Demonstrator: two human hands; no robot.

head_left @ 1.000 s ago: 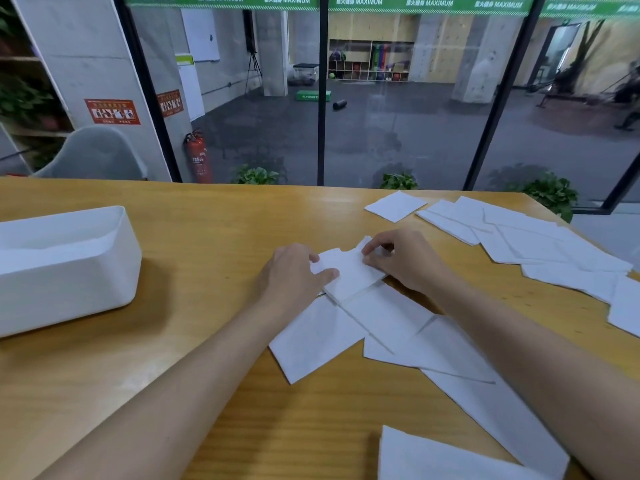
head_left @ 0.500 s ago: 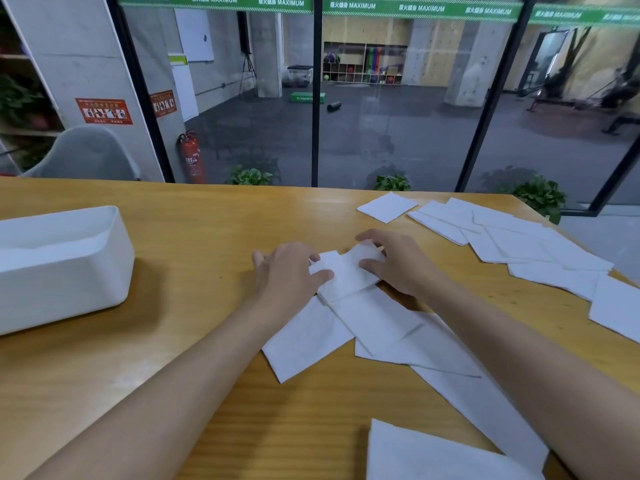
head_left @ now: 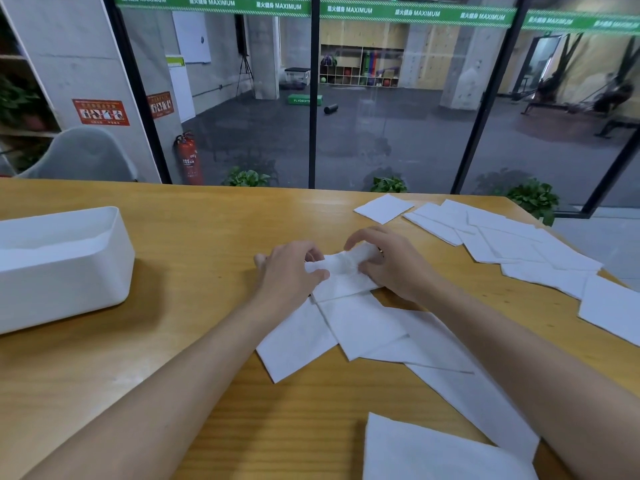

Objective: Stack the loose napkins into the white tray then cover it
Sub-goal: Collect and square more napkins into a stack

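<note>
A white napkin [head_left: 343,271] lies at the middle of the wooden table, its far edge lifted and bunched. My left hand [head_left: 289,275] pinches its left side and my right hand [head_left: 394,263] grips its right side. It rests on top of several overlapping white napkins [head_left: 360,327] spread toward me. Another spread of loose napkins [head_left: 502,244] covers the far right of the table. The white tray [head_left: 65,282] stands at the left, well apart from both hands, with white napkins inside it.
One napkin [head_left: 433,452] lies at the near edge and another [head_left: 609,310] at the right edge. Beyond the table's far edge is a glass wall with potted plants [head_left: 247,176]. A grey chair [head_left: 83,154] stands at the far left.
Both hands have closed on the top napkin and raised its far edge off the pile, where before they lay flat on it.
</note>
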